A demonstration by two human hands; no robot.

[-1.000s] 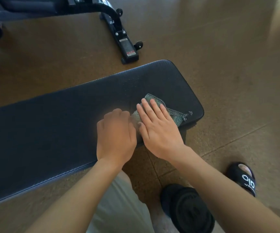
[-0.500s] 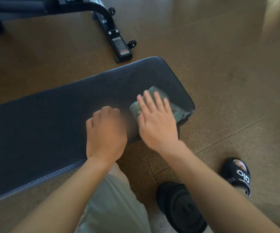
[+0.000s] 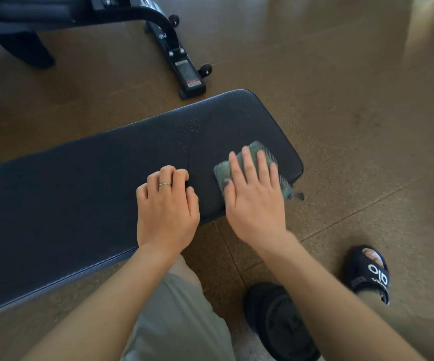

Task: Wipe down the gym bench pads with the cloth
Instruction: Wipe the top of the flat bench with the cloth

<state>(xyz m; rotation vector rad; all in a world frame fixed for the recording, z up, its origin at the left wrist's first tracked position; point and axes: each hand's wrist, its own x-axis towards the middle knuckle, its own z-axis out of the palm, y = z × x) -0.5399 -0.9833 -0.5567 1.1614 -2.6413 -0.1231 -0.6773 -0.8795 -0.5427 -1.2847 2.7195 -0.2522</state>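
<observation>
While wiping goes on:
Cloth (image 3: 253,168): now blurred, slid from beside the left hand toward the bench pad (image 3: 80,194) right end.
Right hand (image 3: 256,196): flat fingers pressing it.
Left hand (image 3: 167,204): curled, holding nothing, resting on pad.
Meaning: right end nearly covered.

1 bench pad (image 3: 80,194), 1 cloth (image 3: 252,162), 2 hands, 2 sandals, 1 ring (image 3: 165,184)
</observation>
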